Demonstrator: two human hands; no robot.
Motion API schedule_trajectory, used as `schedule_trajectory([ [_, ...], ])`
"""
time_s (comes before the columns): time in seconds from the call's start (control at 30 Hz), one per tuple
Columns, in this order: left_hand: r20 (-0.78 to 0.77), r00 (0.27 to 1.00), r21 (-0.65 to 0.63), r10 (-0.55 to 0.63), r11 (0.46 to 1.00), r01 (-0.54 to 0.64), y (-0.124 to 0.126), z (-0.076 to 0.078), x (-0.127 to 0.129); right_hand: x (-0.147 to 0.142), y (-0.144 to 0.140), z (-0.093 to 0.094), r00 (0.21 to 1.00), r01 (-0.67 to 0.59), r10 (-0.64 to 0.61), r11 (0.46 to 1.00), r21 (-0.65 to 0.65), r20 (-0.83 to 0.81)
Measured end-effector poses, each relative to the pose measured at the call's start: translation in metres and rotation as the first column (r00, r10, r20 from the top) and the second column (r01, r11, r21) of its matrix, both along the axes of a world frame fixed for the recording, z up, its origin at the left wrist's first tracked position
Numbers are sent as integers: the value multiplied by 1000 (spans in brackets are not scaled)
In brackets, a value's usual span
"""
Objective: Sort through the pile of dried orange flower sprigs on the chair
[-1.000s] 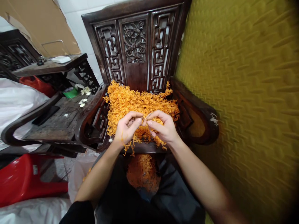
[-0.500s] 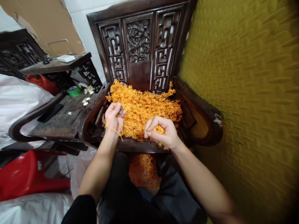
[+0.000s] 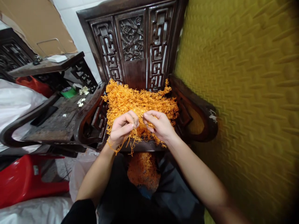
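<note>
A tangled heap of bright orange, stringy strands (image 3: 140,99) covers the seat of a dark carved wooden chair (image 3: 134,73). In front of it, my left hand (image 3: 122,127) is closed in a pinch, and thin orange strands (image 3: 130,141) hang below its fingers across the wrist. My right hand (image 3: 160,124) is also closed, thumb against fingers, with orange bits showing inside its curl. The two hands' fingertips almost meet over the front of the heap. What exactly lies between the fingertips is too small to make out.
More orange-brown strands (image 3: 143,171) lie low between my legs. A wooden seat to the left (image 3: 56,121) carries green tape (image 3: 68,92) and small pale pieces (image 3: 81,102). A red plastic stool (image 3: 21,180) stands lower left. A textured yellow-green surface (image 3: 243,77) rises on the right.
My left hand has moved right and slightly down, towards my right hand, carrying the orange strands. My right hand has risen a little. The whole view has shifted slightly.
</note>
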State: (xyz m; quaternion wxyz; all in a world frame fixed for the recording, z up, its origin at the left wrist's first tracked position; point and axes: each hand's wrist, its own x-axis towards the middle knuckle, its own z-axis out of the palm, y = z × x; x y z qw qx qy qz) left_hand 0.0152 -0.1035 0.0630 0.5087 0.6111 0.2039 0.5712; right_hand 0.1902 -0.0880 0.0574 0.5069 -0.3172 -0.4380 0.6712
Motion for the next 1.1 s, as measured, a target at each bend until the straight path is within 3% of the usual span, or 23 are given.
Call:
schedule_trajectory([
  [0.1,4,999,-27,-32,999,33,-2,-2,0,-1,-2,-1,999,29,-29,999,-19,39],
  [0.2,12,999,-33,-51,998,52,-3,-2,2,-2,-5,-3,993,-8,0,998,68,118],
  [0.3,2,1000,4,23,1000,-23,-1,-3,1,-3,-6,-4,991,65,-86,980,187,107],
  [0.4,0,991,8,134,991,-134,1,-4,-1,0,-5,-5,973,204,-222,956,213,63],
  [0.53,-133,979,-58,155,985,-164,0,-1,2,6,-3,-3,949,236,-284,929,284,141],
  [0.67,-239,930,-129,277,941,-314,-4,2,14,6,-3,-1,878,196,-391,819,539,276],
  [0.77,-169,914,-191,368,898,-397,-1,1,18,5,-4,-1,822,140,-459,736,663,336],
  [0.9,-168,944,-251,283,914,-319,7,-3,13,4,-4,-4,808,105,-473,701,705,350],
  [1.0,-263,925,-217,273,918,-333,8,-6,11,3,-5,-7,776,77,-518,644,761,360],
  [1.1,-287,837,-99,465,855,-509,6,-6,16,-1,-6,-9,711,42,-594,571,820,377],
])
